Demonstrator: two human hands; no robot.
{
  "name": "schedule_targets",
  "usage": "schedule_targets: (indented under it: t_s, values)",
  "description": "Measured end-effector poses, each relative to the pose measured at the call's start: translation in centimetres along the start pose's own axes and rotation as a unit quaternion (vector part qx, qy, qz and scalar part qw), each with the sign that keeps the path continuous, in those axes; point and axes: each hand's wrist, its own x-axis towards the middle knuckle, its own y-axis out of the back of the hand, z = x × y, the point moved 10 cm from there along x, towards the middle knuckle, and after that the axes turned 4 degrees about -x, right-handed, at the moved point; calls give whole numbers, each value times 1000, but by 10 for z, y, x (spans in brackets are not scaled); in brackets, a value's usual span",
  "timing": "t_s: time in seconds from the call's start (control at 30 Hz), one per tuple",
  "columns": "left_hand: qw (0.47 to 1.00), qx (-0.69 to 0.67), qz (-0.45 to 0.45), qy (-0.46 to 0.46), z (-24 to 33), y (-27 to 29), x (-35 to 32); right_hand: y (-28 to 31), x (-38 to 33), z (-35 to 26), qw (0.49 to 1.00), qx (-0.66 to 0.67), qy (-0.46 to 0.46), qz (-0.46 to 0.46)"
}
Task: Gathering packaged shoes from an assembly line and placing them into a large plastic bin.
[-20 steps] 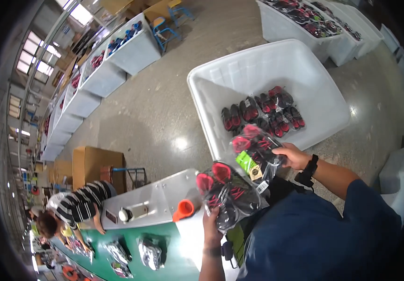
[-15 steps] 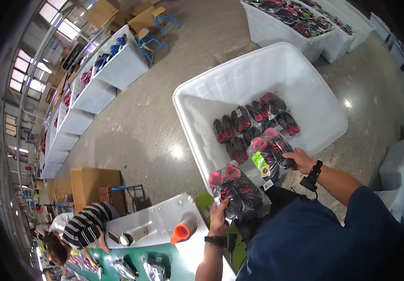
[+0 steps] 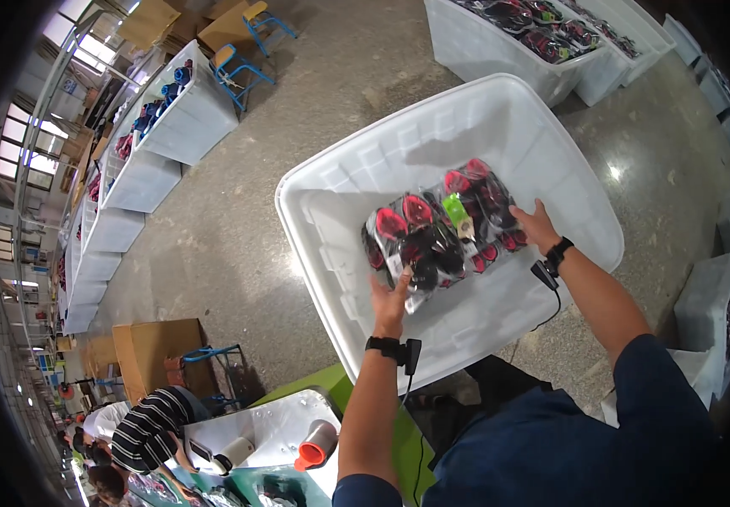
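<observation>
Inside the large white plastic tub (image 3: 331, 319) lie several clear bags of black and pinkish-red shoes. My left hand (image 3: 390, 302) is at the near left end of one bagged pair of shoes (image 3: 420, 245), thumb and fingers apart against the plastic. Beside that bag is another bagged pair of shoes (image 3: 485, 198) with a bright green tag (image 3: 455, 209). At its right edge my right hand (image 3: 535, 226) has its fingers spread, the thumb side by the bag. More bagged shoes (image 3: 490, 255) show partly beneath these two.
White tubs of shoes stand at the far right (image 3: 508, 63) and along the left (image 3: 183, 131). Nearer left, a table bears an orange-rimmed cup (image 3: 316, 449). A person in a striped shirt (image 3: 152, 431) bends over it. Cardboard boxes (image 3: 160, 353) and blue-legged stools (image 3: 242, 68) stand on the floor.
Both hands have moved forward from the tub's near rim into it. The two bagged pairs now rest on the other bagged shoes, and my fingers have spread from them.
</observation>
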Motion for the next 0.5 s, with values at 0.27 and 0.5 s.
schedule_targets:
  t_s: [0.27, 0.5]
  values:
    - [998, 25, -42, -39, -93, 35, -103, -35, 8, 62, 996, 9, 16, -87]
    - [968, 148, -153, 135, -218, 118, -290, -96, -53, 139, 982, 57, -103, -146]
